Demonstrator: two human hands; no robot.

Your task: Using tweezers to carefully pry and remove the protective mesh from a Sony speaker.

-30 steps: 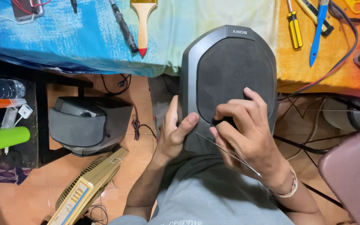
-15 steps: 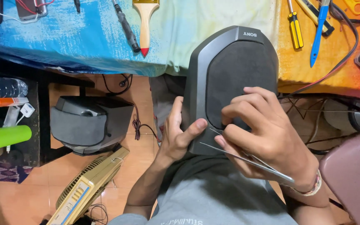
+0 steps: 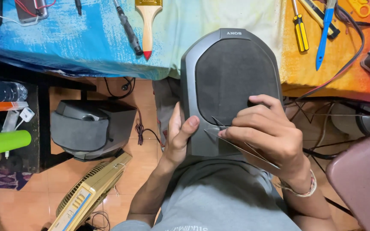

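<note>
A dark grey speaker [image 3: 232, 72] with a black fabric grille stands on my lap, leaning toward the table edge. My left hand [image 3: 180, 139] grips its lower left side, thumb on the front frame. My right hand [image 3: 267, 130] holds thin metal tweezers [image 3: 240, 147], whose tips touch the bottom edge of the grille near the left corner.
The cloth-covered table [image 3: 219, 17] at the top carries a paintbrush [image 3: 147, 21], a black screwdriver [image 3: 127, 28], yellow screwdrivers [image 3: 299, 30] and a blue tool [image 3: 323, 34]. On the floor lie a second grey speaker [image 3: 91, 128] and a beige fan [image 3: 91, 192]. A maroon chair [image 3: 362, 179] stands at right.
The speaker has tilted and shifted slightly in my lap. My right hand moved the tweezers along the grille's lower edge toward the left corner.
</note>
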